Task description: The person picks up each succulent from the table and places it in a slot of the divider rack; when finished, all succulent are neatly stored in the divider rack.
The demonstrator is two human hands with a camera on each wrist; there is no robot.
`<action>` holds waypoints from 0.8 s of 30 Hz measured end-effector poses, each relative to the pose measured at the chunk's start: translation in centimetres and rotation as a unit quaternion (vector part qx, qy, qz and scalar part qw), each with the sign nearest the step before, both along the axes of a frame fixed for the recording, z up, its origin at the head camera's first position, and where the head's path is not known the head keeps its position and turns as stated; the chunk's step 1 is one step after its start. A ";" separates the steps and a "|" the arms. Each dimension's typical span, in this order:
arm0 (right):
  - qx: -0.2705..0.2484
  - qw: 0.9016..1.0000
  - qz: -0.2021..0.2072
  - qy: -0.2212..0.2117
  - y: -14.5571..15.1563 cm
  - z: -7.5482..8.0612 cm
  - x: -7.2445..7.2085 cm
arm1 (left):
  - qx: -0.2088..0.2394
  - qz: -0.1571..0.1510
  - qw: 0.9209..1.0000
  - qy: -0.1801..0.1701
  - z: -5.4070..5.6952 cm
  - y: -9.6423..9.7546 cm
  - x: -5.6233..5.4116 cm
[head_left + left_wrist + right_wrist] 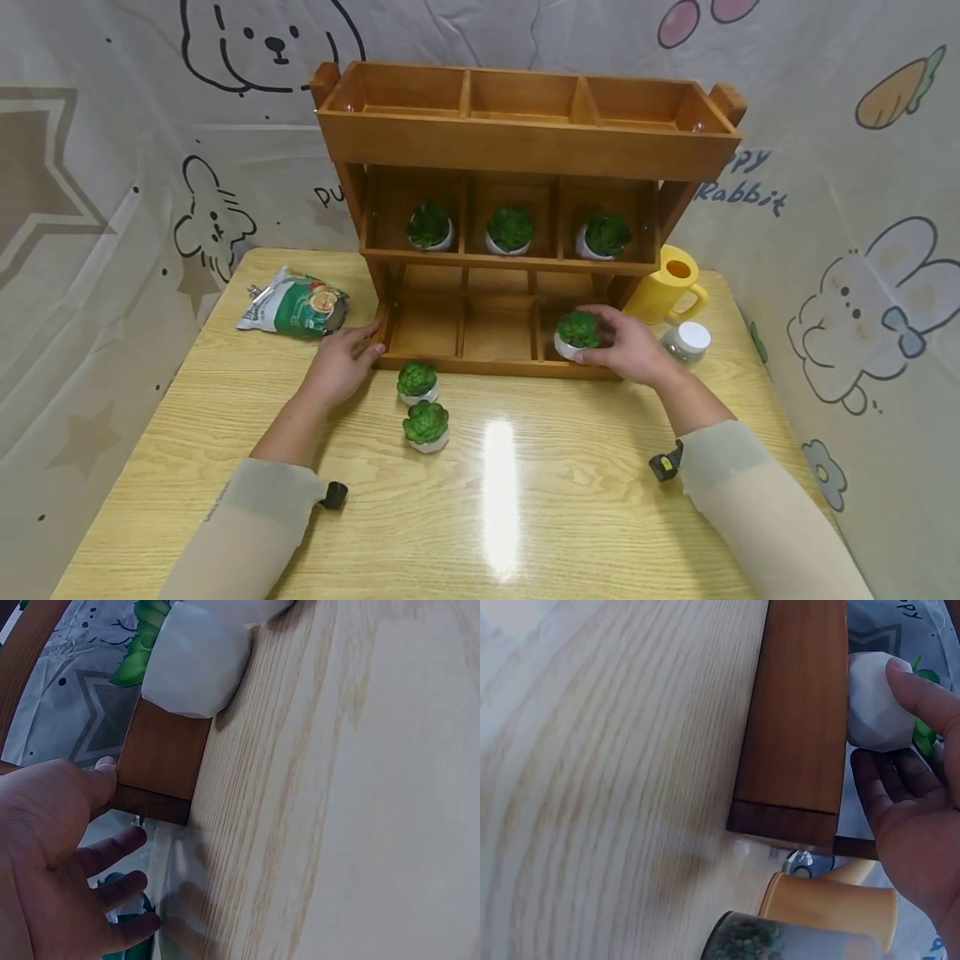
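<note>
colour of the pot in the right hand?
The pot is white, best seen in the right wrist view.

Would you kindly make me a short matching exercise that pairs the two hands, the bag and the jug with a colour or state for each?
1. Left hand
2. Right hand
3. Bag
4. Jug

A. Yellow all over
B. Holding a potted plant
C. Green and white, lying on the table
D. Touching one end of the shelf

Right pairs: 1-D, 2-B, 3-C, 4-A
</note>
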State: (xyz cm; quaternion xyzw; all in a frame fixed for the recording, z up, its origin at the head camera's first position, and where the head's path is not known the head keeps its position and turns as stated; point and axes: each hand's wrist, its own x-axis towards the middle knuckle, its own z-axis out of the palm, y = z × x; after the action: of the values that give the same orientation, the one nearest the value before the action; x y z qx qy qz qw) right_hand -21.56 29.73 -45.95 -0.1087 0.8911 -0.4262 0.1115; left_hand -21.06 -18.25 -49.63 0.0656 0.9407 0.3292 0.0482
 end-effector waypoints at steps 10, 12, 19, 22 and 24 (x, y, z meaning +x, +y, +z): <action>0.030 0.999 -0.013 0.013 0.5 -1.3 -1.1 | -0.002 0.000 1.000 0.001 0.0 0.0 0.0; 0.047 0.999 -0.012 0.022 0.4 -1.4 -1.4 | -0.002 0.000 1.000 0.001 0.1 0.0 0.0; 0.070 0.996 0.002 0.055 0.2 -1.7 -2.2 | 0.001 0.005 1.000 -0.002 0.0 0.0 0.2; 0.071 0.996 0.008 0.054 0.2 -1.8 -2.5 | 0.002 0.004 1.000 0.000 -0.1 0.0 0.2; 0.075 0.996 0.013 0.050 0.2 -1.8 -2.6 | 0.002 0.004 1.000 0.000 -0.1 0.0 0.2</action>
State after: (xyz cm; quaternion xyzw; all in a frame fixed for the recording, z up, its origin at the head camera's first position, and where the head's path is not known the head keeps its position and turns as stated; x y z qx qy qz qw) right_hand -24.16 29.89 -47.74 -0.1332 0.9233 -0.3511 0.0802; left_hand -20.91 -18.22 -49.76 0.0621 0.9403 0.3313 0.0468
